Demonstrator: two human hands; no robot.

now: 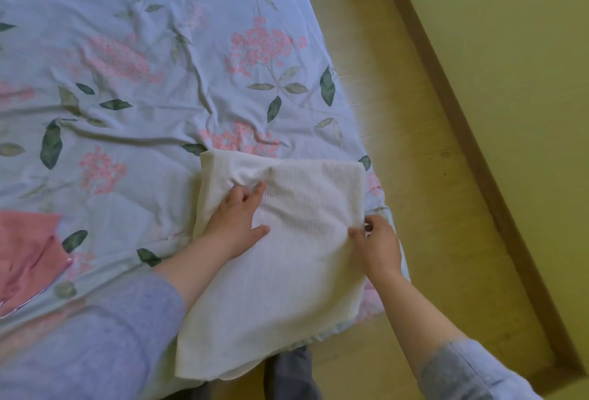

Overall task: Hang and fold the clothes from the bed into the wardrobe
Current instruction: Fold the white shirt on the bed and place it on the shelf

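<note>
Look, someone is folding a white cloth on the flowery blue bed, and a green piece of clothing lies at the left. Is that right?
Almost. The piece of clothing at the left is pink, not green, as the head view shows. The rest holds: the left hand presses on the white cloth and the right hand pinches its edge, on the flowery blue bed.
</note>
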